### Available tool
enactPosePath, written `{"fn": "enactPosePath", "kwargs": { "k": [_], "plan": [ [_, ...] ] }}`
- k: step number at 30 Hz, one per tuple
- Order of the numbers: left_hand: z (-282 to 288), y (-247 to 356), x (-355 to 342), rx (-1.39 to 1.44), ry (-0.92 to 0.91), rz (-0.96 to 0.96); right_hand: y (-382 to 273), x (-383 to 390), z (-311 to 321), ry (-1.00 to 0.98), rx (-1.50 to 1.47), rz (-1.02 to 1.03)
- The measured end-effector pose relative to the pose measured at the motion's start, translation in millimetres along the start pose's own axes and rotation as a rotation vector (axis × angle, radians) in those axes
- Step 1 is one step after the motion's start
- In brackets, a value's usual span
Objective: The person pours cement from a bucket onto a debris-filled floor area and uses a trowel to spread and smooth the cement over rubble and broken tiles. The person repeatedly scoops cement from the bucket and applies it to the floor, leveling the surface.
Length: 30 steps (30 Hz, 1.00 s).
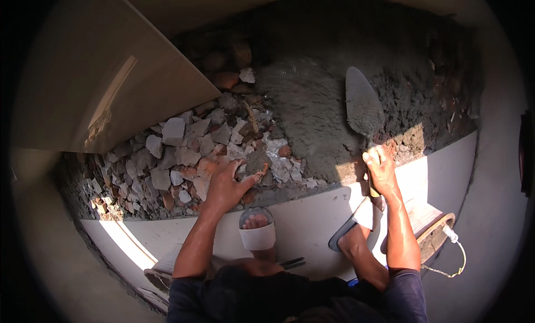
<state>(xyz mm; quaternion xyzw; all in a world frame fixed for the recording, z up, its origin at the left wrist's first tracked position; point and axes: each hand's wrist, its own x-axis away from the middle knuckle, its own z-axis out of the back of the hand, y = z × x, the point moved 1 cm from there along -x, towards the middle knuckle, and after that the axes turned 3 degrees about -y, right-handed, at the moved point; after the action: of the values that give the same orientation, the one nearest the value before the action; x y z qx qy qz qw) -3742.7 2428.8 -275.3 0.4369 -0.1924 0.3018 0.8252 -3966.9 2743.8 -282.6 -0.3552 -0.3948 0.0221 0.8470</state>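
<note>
My right hand (381, 170) is closed round the handle of a pointed trowel (363, 103). The trowel's grey, mortar-smeared blade points away from me, over the wet mortar (306, 105). At left my left hand (225, 183) reaches down onto the broken rubble (186, 156), its thumb spread from the fingers. A grey chunk (257, 161) lies just beyond the thumb. Some fingertips are hard to make out against the stones, but I see no piece gripped.
A large flat tile or panel (139, 83) juts over the rubble at the upper left. My sandalled feet (257, 231) stand on a pale tiled strip (312, 211). By my right arm is a low board (434, 234) with a white cord (462, 256). Walls curve round both sides.
</note>
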Motion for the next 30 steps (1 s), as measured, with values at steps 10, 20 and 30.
{"fn": "enactPosePath", "kwargs": {
  "k": [10, 20, 30],
  "plan": [
    [-47, -80, 15, 0.219, 0.33, -0.058, -7, 22, -1, -0.07, 0.309, -0.022],
    [-4, 21, 8, 0.684, -0.243, -0.234, -105, 42, -91, -0.531, 0.175, 0.343],
    [104, 159, 13, 0.977, -0.238, -0.685, -203, 118, -52, -0.172, -1.062, 0.663]
  ]
}}
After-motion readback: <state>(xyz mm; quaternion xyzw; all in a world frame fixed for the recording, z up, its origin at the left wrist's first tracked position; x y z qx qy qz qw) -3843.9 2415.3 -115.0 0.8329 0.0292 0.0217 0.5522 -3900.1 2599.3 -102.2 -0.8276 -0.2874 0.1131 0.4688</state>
